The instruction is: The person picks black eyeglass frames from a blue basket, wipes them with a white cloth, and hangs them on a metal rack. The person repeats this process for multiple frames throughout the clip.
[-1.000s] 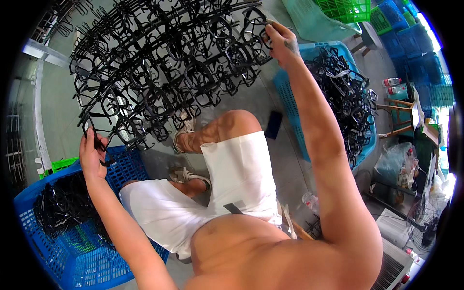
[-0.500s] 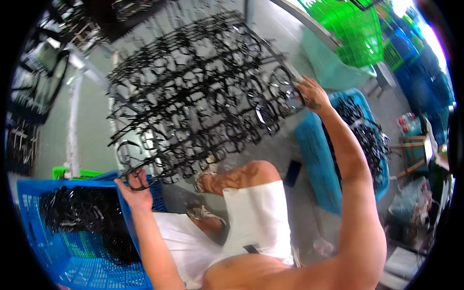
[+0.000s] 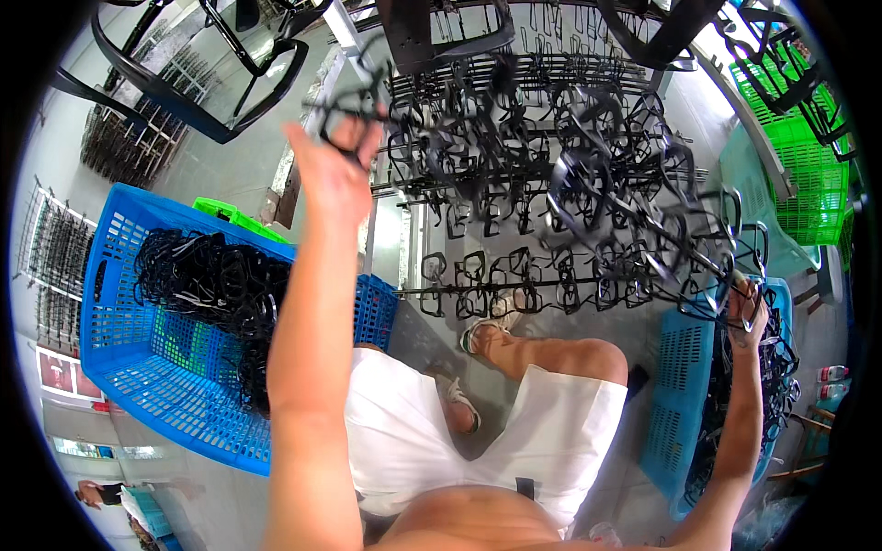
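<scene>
Nearest us, below the white shorts' (image 3: 560, 432) hem, two shoes rest on the floor (image 3: 602, 473); to the left stands a blue basket (image 3: 175, 413) with black glasses frames heaped toward its far edge, and to the right a light-blue basket (image 3: 684, 367) holding a similar heap. Beyond the knees, the right hand (image 3: 746, 308) is over the light-blue basket's far edge, its grip apparently clamped on the near right end of a loaded bar (image 3: 666, 243), black frames hanging all along it. That bar slants away from us toward the left hand (image 3: 340, 161), which is up by the left edge of the rack (image 3: 542, 292); a dark frame loops about its fingers, but blur means we cannot tell whether that grip is closed on anything. We judge the step in hand to be handling this bar by its ends among the rack's rows. The next move, we think, calls for a level lift and care that frames don't snag their neighbours. Farther off, at upper right, sits a green basket (image 3: 818, 202).
</scene>
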A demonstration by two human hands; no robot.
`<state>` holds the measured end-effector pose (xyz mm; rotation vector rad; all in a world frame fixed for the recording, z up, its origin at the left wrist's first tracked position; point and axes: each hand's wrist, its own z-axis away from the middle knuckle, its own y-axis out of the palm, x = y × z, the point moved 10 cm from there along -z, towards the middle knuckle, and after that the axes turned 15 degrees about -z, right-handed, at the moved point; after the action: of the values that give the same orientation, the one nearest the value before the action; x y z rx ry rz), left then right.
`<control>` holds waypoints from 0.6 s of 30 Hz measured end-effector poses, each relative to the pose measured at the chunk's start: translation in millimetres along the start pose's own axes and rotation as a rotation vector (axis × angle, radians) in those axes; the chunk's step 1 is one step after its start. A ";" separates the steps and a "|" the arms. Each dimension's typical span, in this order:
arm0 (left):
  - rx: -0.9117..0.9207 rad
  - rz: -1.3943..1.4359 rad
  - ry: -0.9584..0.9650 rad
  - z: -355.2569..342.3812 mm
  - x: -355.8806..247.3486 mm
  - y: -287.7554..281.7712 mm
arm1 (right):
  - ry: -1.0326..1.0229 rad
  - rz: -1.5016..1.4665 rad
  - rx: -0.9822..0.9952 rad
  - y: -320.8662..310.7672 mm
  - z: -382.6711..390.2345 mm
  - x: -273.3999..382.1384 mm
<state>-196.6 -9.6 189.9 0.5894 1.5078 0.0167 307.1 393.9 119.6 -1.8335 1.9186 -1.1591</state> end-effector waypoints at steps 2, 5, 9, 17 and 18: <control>0.033 -0.016 0.009 -53.5 -34.2 -10.5 | -0.074 0.107 0.010 7.9 -35.8 61.4; -0.074 -0.112 -0.113 -90.3 -28.8 -13.5 | -0.109 0.204 0.055 -7.7 -85.7 105.9; -0.167 -0.169 -0.164 -117.0 -30.8 -28.5 | 0.015 0.304 0.146 -28.5 -156.9 99.4; -0.183 -0.240 -0.227 -110.0 -23.5 -31.8 | 0.019 -0.255 -0.002 54.5 -312.0 -81.3; -0.244 -0.254 -0.188 -108.5 -21.8 -40.4 | 0.126 -0.573 -0.053 66.5 -328.4 -115.2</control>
<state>-313.9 -14.0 200.2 0.1962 1.3624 -0.0493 62.5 614.3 250.5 -2.4888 1.5264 -1.4189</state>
